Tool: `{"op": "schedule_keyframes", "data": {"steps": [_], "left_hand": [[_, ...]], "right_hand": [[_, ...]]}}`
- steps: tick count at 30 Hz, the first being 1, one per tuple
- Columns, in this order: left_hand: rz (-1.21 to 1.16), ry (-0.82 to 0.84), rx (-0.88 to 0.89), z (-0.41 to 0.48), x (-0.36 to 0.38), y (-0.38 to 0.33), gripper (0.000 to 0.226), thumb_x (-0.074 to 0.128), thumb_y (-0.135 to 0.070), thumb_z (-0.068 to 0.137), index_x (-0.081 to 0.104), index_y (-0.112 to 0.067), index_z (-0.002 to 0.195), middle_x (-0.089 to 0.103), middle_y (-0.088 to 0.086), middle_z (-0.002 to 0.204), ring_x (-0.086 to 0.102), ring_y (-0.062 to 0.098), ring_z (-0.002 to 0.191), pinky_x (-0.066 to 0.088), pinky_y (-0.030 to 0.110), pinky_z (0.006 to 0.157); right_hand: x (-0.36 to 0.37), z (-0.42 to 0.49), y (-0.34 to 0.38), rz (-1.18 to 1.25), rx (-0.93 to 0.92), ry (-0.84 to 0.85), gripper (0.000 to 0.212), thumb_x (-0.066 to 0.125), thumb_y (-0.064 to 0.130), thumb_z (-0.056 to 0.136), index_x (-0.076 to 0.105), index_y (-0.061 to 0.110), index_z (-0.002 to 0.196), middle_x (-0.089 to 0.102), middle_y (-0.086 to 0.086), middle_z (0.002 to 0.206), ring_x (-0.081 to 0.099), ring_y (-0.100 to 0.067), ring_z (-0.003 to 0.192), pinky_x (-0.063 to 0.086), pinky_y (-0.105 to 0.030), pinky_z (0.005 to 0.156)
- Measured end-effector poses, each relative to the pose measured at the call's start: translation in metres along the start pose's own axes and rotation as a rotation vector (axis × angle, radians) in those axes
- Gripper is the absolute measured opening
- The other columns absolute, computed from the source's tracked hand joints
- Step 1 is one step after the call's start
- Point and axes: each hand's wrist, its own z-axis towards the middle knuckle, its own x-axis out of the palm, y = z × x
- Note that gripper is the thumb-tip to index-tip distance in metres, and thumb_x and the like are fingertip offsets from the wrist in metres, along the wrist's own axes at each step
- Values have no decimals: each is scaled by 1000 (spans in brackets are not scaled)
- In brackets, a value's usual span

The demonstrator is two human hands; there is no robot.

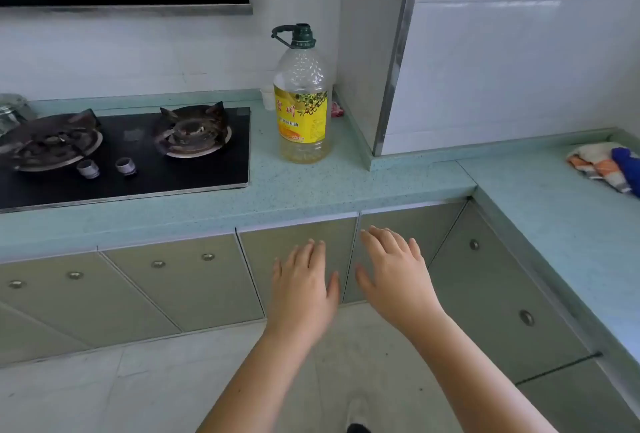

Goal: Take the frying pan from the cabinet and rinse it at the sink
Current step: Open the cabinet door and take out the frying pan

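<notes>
Counter (311, 186): hob (138, 155) at left end; oil bottle (301, 103) right of it; cloth (604, 165) at far right edge.

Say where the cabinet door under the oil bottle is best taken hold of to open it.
Probably at its top edge, from the front. This cabinet door shows no knob, unlike its neighbours, but a pale gap runs under the countertop lip, where fingertips could hook and pull. The left hand and right hand are both open before it.

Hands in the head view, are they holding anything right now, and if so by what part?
Nothing is held. The left hand and right hand are both open with fingers spread, in front of the closed cabinet doors. No frying pan is in view.
</notes>
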Motion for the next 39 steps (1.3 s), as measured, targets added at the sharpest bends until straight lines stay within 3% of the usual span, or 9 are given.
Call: {"op": "schedule_keyframes", "data": {"steps": [2, 9, 12, 18, 22, 27, 30, 36, 39], "left_hand": [[-109, -52, -23, 29, 9, -12, 52, 46, -29, 90, 43, -5, 136, 48, 11, 141, 45, 30, 130, 35, 45, 108], [-742, 118, -372, 121, 56, -42, 45, 48, -27, 94, 41, -19, 138, 44, -2, 145, 39, 12, 133, 30, 25, 107], [-1062, 134, -573, 143, 80, -37, 35, 51, -17, 94, 51, -12, 128, 56, 5, 133, 52, 10, 115, 39, 18, 90], [-1564, 150, -845, 195, 140, -11, 33, 49, -14, 92, 49, -11, 125, 64, -1, 108, 56, 20, 110, 37, 36, 97], [-1799, 130, -939, 220, 176, -2, 38, 42, -11, 95, 42, -11, 132, 63, 1, 111, 54, 24, 115, 35, 40, 102], [-1954, 104, -1040, 244, 205, 5, 44, 38, -6, 95, 34, -10, 139, 54, 9, 127, 48, 25, 119, 30, 41, 105], [-1980, 112, -1039, 258, 215, 7, 42, 39, -5, 95, 37, -12, 136, 58, 4, 119, 48, 24, 119, 30, 41, 104], [-1998, 177, -1021, 274, 226, 7, 23, 40, -5, 94, 54, -21, 102, 61, -1, 111, 51, 22, 118, 32, 39, 101], [-2021, 166, -1005, 275, 235, 6, 26, 38, -2, 94, 49, -21, 108, 59, -1, 112, 53, 23, 116, 32, 41, 101]], "right_hand": [[10, 26, -24, 44, -3, 2, 44, 69, 25, 61, 67, 6, 101, 72, -10, 103, 69, -30, 94, 54, -54, 75], [60, 90, -98, 78, 7, 102, 46, 75, 16, 68, 65, 4, 111, 67, -13, 115, 63, -32, 108, 45, -58, 90], [83, 108, -116, 58, -45, 60, 45, 83, 13, 54, 69, 5, 96, 72, -10, 99, 70, -30, 90, 53, -53, 76], [140, 138, -139, 78, -68, 43, 41, 80, 13, 55, 68, 7, 94, 72, -9, 99, 70, -29, 90, 54, -50, 76], [179, 153, -148, 40, -75, 127, 46, 78, 18, 58, 66, 7, 102, 71, -12, 106, 68, -31, 97, 54, -50, 77], [212, 171, -158, 19, -56, 231, 57, 79, 16, 58, 57, 8, 110, 68, -14, 113, 65, -34, 106, 53, -52, 80], [224, 177, -163, 22, -46, 249, 52, 76, 15, 60, 60, 7, 108, 67, -13, 113, 63, -33, 109, 52, -52, 81], [233, 178, -170, 98, -6, 196, 39, 50, 27, 74, 59, 15, 110, 65, -6, 114, 54, -26, 114, 48, -53, 89], [236, 177, -169, 186, 42, 182, 39, 45, 29, 77, 60, 14, 109, 65, -9, 112, 59, -30, 111, 47, -55, 91]]}}
